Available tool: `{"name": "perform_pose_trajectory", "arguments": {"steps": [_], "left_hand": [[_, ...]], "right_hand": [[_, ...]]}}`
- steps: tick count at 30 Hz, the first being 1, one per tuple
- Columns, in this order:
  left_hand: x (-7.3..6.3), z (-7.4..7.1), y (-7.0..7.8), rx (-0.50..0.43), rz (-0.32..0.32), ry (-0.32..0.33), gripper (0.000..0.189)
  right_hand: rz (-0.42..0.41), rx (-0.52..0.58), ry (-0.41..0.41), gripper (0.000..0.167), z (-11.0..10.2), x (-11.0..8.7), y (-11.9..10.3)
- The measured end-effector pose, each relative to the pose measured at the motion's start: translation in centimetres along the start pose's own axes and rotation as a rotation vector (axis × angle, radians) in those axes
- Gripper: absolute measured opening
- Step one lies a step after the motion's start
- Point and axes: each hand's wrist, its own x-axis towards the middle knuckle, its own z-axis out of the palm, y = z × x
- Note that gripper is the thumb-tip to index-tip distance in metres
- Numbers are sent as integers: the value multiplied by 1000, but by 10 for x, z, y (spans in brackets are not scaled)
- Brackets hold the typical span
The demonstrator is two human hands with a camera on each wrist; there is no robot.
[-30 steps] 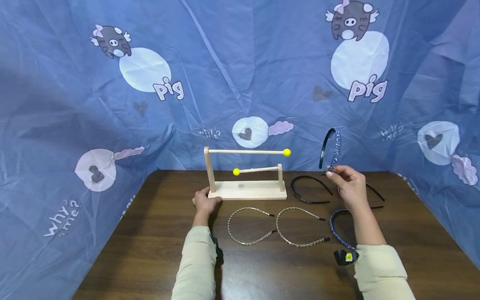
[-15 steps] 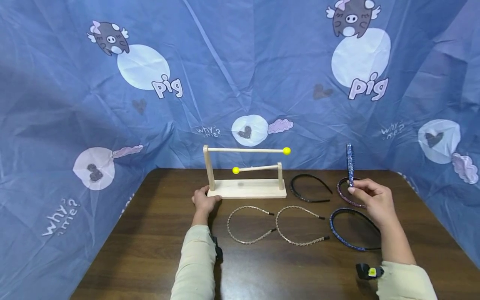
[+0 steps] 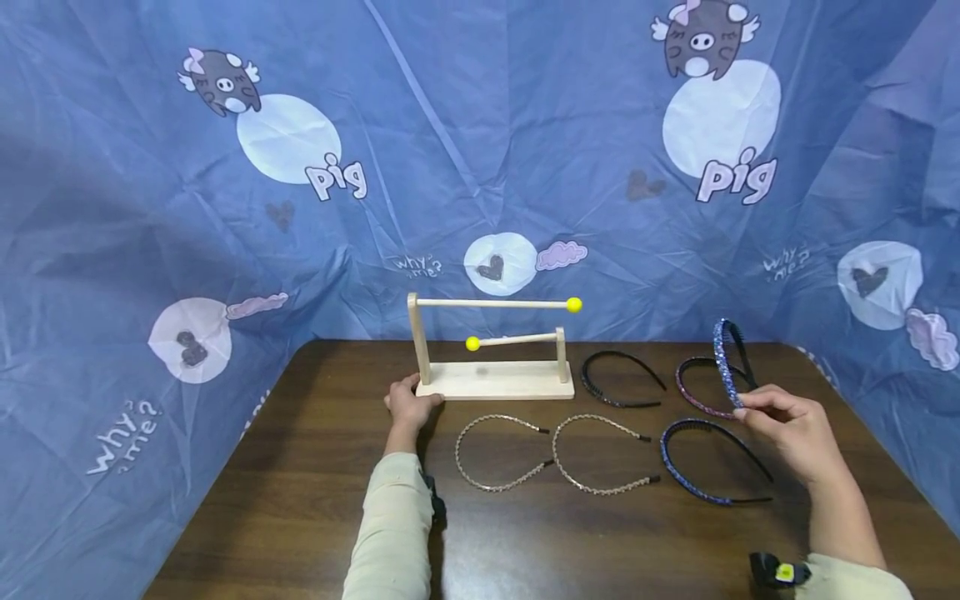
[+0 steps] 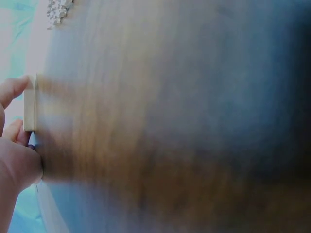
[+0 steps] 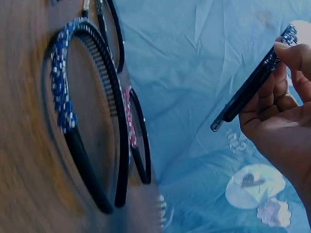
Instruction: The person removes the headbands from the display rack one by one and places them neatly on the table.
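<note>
My right hand (image 3: 795,433) pinches one end of a blue glittery headband (image 3: 722,358) between thumb and fingers, holding it raised at the right side of the table. Its black end (image 5: 248,90) points away from the palm in the right wrist view. Below lie a second blue headband (image 3: 680,478) and, behind it, a pink glittery headband (image 3: 681,388), partly overlapped by the held one. At the left end of a wooden stand (image 3: 495,380), my left hand (image 3: 408,406) grips the base, thumb in front. The stand carries two rods tipped with yellow balls.
A dark headband (image 3: 589,389) lies right of the stand. Two gold braided headbands (image 3: 457,454) lie side by side in front of it on the brown table (image 3: 300,517). A blue printed cloth (image 3: 420,150) hangs behind the table.
My right hand has moved right and toward me with the blue headband, lowering and turning it. The pink and second blue headbands have come into fuller view. The left hand stays at the stand.
</note>
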Motion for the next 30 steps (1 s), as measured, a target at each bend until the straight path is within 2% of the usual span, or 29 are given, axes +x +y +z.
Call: {"name": "perform_pose_trajectory", "arguments": {"steps": [5, 8, 17, 30], "left_hand": [[-1, 0, 0, -5, 2, 2, 60], [-1, -1, 1, -11, -13, -11, 60], [-1, 2, 3, -3, -1, -8, 60], [0, 1, -1, -2, -2, -7, 60]], "right_hand": [[-10, 21, -6, 23, -13, -7, 2], [12, 13, -14, 24, -24, -12, 4], [156, -300, -81, 22, -63, -28, 11], [277, -421, -177, 15, -99, -50, 29]]}}
